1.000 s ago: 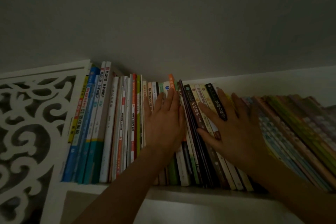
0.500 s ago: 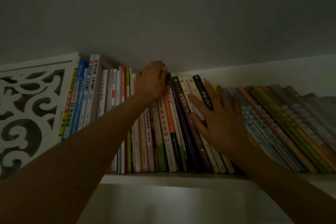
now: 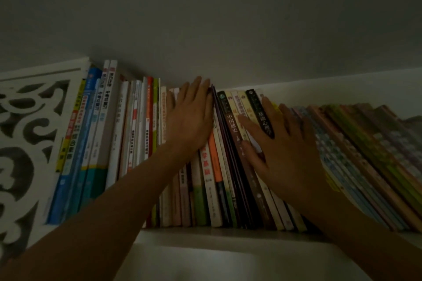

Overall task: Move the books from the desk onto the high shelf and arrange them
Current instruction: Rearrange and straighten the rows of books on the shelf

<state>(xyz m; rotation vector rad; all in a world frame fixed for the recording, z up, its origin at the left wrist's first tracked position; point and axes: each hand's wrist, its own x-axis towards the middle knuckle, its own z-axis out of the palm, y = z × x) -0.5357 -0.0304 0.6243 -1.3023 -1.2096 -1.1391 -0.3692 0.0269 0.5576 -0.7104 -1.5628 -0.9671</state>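
Note:
A long row of books (image 3: pixel 127 139) stands on the high white shelf (image 3: pixel 228 234), spines facing me. The left books are upright, the middle ones lean left and the right group (image 3: pixel 370 157) leans more steeply. My left hand (image 3: pixel 191 118) lies flat with straight fingers against the spines in the middle, fingertips at the book tops. My right hand (image 3: pixel 280 148) presses with spread straight fingers on the leaning dark and cream spines (image 3: pixel 230 121), next to a black-spined book (image 3: pixel 260 112). Neither hand grips anything.
A white carved fretwork panel (image 3: pixel 29 143) closes the shelf's left end. The grey ceiling (image 3: pixel 205 18) sits close above the book tops. The shelf's white back wall (image 3: pixel 331 84) shows behind the right books.
My left hand has come down from gripping the book tops and now lies flat on the spines. My right hand stays pressed on the leaning books.

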